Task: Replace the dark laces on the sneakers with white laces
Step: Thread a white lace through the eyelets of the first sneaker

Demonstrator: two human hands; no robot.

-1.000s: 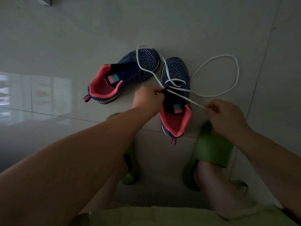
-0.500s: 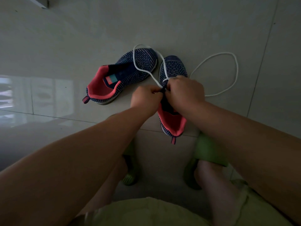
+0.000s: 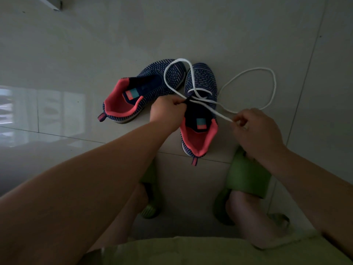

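Two navy knit sneakers with coral linings sit on the tiled floor. The right sneaker (image 3: pixel 202 81) points away from me and carries a white lace (image 3: pixel 271 87) threaded across its lower eyelets. One lace end loops over the toe of the left sneaker (image 3: pixel 150 87), which lies unlaced; the other makes a wide loop on the floor to the right. My left hand (image 3: pixel 168 113) pinches the right sneaker's left eyelet edge. My right hand (image 3: pixel 256 129) holds the lace end, pulled taut to the right of the shoe.
My feet in green slides (image 3: pixel 248 176) rest on the floor just below the shoes, and my knees and green shorts fill the bottom of the view. A bright window reflection lies on the tiles at the left. A pale object corner shows at the top left.
My right hand, which was at the eyelets beside my left hand half a second ago, has drawn back to the right, pulling the lace end out taut. My left hand stayed on the shoe.
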